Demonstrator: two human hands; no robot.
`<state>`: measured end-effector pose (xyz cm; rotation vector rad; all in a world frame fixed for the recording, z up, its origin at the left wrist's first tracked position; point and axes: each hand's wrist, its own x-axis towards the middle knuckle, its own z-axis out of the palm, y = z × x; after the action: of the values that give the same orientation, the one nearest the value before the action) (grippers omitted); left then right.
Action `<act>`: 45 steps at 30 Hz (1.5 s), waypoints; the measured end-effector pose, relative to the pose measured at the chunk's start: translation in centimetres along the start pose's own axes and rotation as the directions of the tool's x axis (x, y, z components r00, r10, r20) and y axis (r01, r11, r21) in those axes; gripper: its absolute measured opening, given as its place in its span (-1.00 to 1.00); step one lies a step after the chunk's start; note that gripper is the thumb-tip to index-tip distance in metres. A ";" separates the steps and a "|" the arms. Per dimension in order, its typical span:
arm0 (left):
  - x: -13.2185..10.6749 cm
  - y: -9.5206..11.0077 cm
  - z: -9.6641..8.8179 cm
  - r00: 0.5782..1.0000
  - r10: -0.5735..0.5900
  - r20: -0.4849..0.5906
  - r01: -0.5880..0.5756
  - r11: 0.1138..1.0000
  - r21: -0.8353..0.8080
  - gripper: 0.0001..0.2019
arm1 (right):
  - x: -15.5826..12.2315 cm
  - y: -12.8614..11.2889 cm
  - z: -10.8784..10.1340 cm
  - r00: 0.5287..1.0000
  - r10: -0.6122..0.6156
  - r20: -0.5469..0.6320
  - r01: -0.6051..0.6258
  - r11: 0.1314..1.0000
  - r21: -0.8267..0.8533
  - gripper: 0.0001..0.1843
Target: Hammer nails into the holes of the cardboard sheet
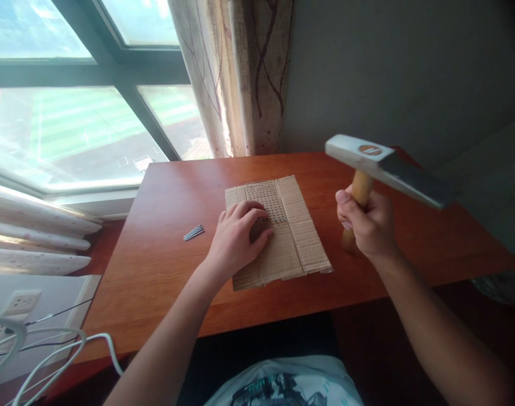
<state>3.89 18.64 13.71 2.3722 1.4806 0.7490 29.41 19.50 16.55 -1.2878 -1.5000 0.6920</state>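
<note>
A flat piece of brown cardboard (293,237) lies on the reddish wooden table (164,265), with a grid of many small dark holes or nail heads (268,203) near its far end. My left hand (238,239) rests on the cardboard's left part, fingers curled beside that grid; what they pinch, if anything, is hidden. My right hand (367,223) is closed around the wooden handle of a hammer (388,169), whose metal head is raised above the table to the right of the cardboard.
A small bundle of nails (193,232) lies on the table left of the cardboard. A window (71,113) and a patterned curtain (244,73) stand behind the table. White cables (50,355) and a wall socket (21,303) are at the lower left.
</note>
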 end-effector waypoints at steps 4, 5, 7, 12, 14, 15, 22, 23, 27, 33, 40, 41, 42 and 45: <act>0.0 0.1 0.0 1.000 -0.007 0.001 0.007 1.000 -0.002 -0.80 | 0.7 0.8 0.8 0.989 0.006 -0.147 0.024 0.979 0.201 -0.44; 0.0 0.2 -0.1 1.000 -0.009 0.002 0.009 1.000 -0.003 -0.80 | 0.8 0.9 1.0 0.983 0.003 -0.184 0.037 0.976 0.213 -0.44; 0.1 0.3 -0.1 1.000 -0.014 0.006 0.014 1.000 -0.002 -0.80 | 1.0 1.1 1.2 0.968 -0.010 -0.250 0.071 0.969 0.236 -0.45; 0.0 0.4 -0.3 1.000 -0.019 0.008 0.019 1.000 0.005 -0.80 | 0.7 1.7 1.2 0.954 -0.023 -0.299 0.108 0.956 0.272 -0.45; 0.0 0.3 -0.3 1.000 -0.020 0.006 0.020 1.000 0.004 -0.81 | 0.7 1.9 1.1 0.967 -0.005 -0.257 0.083 0.952 0.295 -0.44; 0.0 0.3 -0.2 1.000 -0.019 0.007 0.019 1.000 0.004 -0.81 | 0.7 1.9 1.0 0.973 0.003 -0.233 0.070 0.950 0.305 -0.43; -0.1 0.8 -0.3 0.985 -0.046 -0.164 0.026 0.993 -0.119 -0.84 | 1.3 2.2 1.4 0.968 0.003 -0.252 0.071 0.956 0.284 -0.39; -0.3 0.8 -0.6 0.975 -0.057 -0.215 0.025 0.989 -0.148 -0.85 | 1.4 2.2 1.5 0.967 0.002 -0.256 0.070 0.960 0.271 -0.39; -1.6 -0.9 -1.9 0.904 -0.193 -0.383 0.116 0.970 -0.215 -0.85 | 1.3 2.2 1.9 0.967 -0.007 -0.254 0.085 0.951 0.296 -0.40; -5.5 -6.7 -2.5 0.869 -0.353 -0.347 0.384 0.923 0.023 -0.88 | 1.3 2.2 1.9 0.967 -0.012 -0.255 0.108 0.925 0.365 -0.40; -8.4 -9.0 -2.4 0.943 -0.275 -0.189 0.334 0.782 0.526 -0.79 | 1.4 2.6 1.9 0.963 -0.011 -0.271 0.121 0.912 0.392 -0.40; -8.5 -9.0 -2.4 0.949 -0.268 -0.168 0.316 0.764 0.563 -0.77 | 1.5 2.7 1.9 0.960 -0.013 -0.280 0.127 0.912 0.391 -0.39; -8.5 -9.0 -2.4 0.953 -0.265 -0.150 0.301 0.748 0.592 -0.76 | 1.5 2.8 1.9 0.957 -0.014 -0.290 0.132 0.912 0.389 -0.39; -8.4 -9.0 -2.4 0.955 -0.276 -0.109 0.280 0.716 0.639 -0.74 | 1.6 2.9 1.9 0.951 -0.013 -0.308 0.140 0.907 0.396 -0.39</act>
<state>-7.21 15.15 9.16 2.4673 2.3374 0.1587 28.86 22.17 13.88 -0.9506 -1.0773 0.6838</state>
